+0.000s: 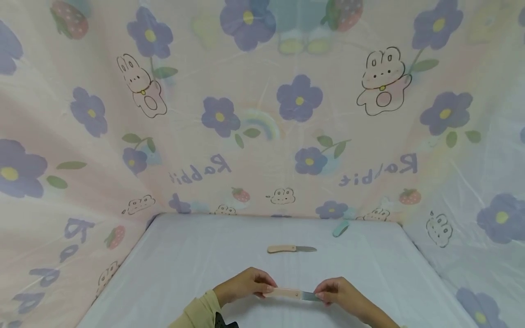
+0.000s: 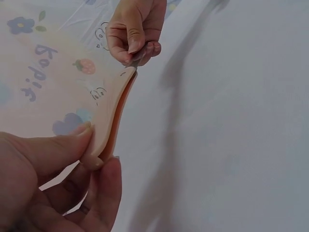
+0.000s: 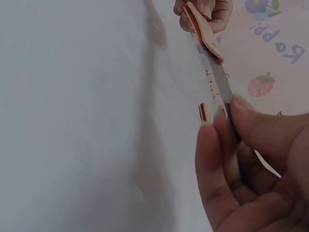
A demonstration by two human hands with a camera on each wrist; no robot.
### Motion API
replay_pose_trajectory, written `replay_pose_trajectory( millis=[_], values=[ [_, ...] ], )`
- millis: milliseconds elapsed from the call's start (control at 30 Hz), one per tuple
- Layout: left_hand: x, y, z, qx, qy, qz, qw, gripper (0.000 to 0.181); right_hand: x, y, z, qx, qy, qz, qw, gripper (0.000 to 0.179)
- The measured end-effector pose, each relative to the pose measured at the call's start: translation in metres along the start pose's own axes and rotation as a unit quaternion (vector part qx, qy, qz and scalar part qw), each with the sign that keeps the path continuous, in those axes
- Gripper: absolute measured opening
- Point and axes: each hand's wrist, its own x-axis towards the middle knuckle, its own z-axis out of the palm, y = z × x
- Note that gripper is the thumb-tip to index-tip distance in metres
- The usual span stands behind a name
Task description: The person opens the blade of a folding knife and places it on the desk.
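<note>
Pale sheeting (image 1: 254, 68) printed with purple flowers, strawberries, rabbits and lettering rises beyond the lying knife (image 1: 292, 249) and on both sides of it. White cloth (image 1: 197, 246) spreads beneath that lying knife, which has a peach handle and its blade out to the right. Behind it and off to its right, near the back edge, lies a small mint-green object (image 1: 341, 228), too small to identify.

On the person's side of the lying knife, and roughly parallel to it, is the held knife (image 1: 289, 293), also peach-handled, its blade swung out of the handle and pointing right. Nearer the person than the lying knife and to its left, the left hand (image 1: 252, 284) is nearly closed, thumb and fingers pinching the butt of the held knife's handle. Nearer than the lying knife and to its right, the right hand (image 1: 338, 294) is likewise almost closed, pinching the blade toward its tip; the fingers cover the tip itself. A beige sleeve (image 1: 201, 310) covers the left forearm, nearer and left of the lying knife.
</note>
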Motion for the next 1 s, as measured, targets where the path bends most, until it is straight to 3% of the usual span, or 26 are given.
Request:
replay_pose_trajectory(
  millis=[233, 367, 600, 733, 1000],
  values=[
    [0.006, -0.006, 0.000, 0.030, 0.036, 0.007, 0.9989, 0.016, 0.006, 0.005, -0.002, -0.014, 0.012, 0.011, 0.9998, 0.025],
    [0.013, -0.009, 0.000, 0.067, 0.062, 0.013, 0.9957, 0.014, 0.010, 0.007, -0.005, -0.061, 0.018, -0.015, 0.9979, 0.022],
    [0.028, -0.015, -0.001, 0.131, 0.099, 0.022, 0.9862, 0.013, 0.024, 0.015, -0.013, -0.212, 0.064, -0.084, 0.9715, 0.010],
    [0.036, -0.018, -0.002, 0.141, 0.111, 0.032, 0.9832, 0.014, 0.032, 0.017, -0.018, -0.235, 0.074, -0.097, 0.9644, 0.007],
    [0.047, -0.015, -0.005, 0.164, 0.132, 0.043, 0.9766, 0.014, 0.045, 0.021, -0.028, -0.245, 0.088, -0.106, 0.9596, 0.007]
  ],
)
